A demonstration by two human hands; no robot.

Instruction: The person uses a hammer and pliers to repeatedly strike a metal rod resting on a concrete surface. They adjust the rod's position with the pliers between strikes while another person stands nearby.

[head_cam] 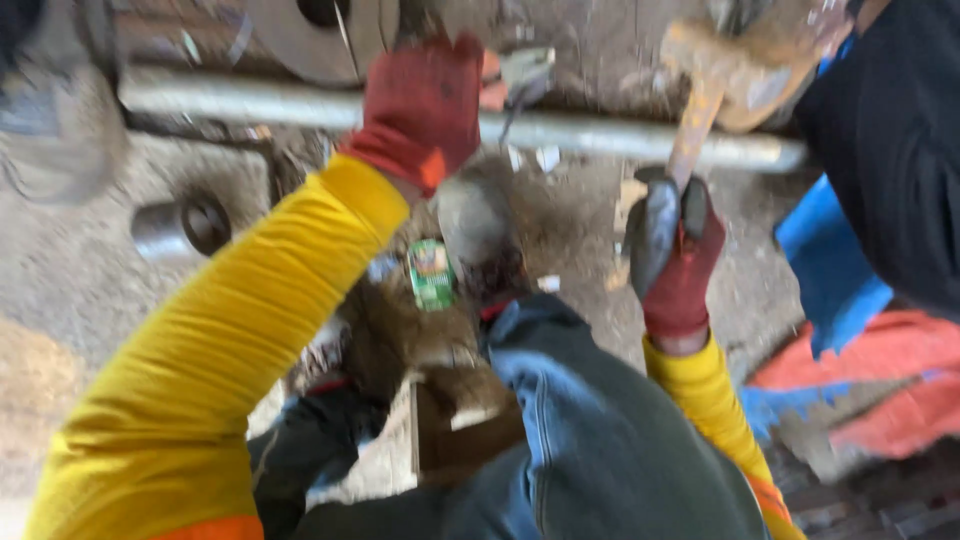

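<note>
right hand (672, 255) closed on hammer (722, 75) handle, head raised near grey pipe (620, 135) | left hand (425, 105) at pipe, grip unclear through blur | risk: a swing could glance off round pipe toward left glove or knee (590, 420)

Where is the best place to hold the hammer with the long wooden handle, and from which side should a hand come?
Probably low on the wooden handle, as the right hand in its red glove grips it now, coming from below. The handle is slim and straight, and the heavy head sits at the upper end. The picture is blurred, so finer details cannot be told.
</note>
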